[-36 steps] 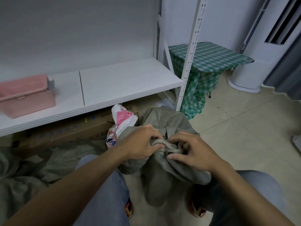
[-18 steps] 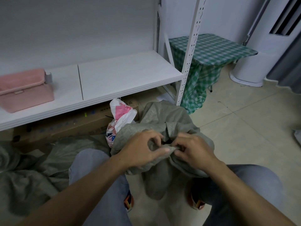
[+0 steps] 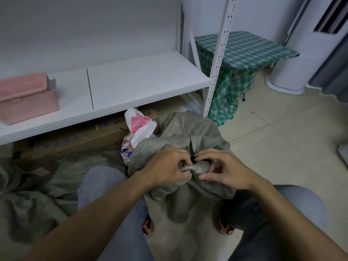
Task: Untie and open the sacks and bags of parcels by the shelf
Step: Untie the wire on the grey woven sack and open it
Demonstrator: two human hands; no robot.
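Observation:
A grey woven sack [image 3: 188,132] stands on the floor between my knees, its neck twisted into a tight knot [image 3: 199,167]. My left hand [image 3: 167,168] grips the left side of the knot with curled fingers. My right hand [image 3: 226,172] pinches the knot's right side between thumb and fingertips. A dark tie shows just above the knot between my fingers. Behind the sack leans a white and pink plastic bag [image 3: 137,130]. More grey sacks [image 3: 33,196] lie slumped on the floor at the left.
A white metal shelf [image 3: 131,85] runs across behind the sacks, with a pink case [image 3: 26,97] on its left end. A long cardboard box [image 3: 75,142] lies under it. A green checked table [image 3: 243,49] and a white standing unit [image 3: 293,59] stand at the right.
Both hands have shifted along the sack's neck and now hold the knot from either side. The view has tilted slightly.

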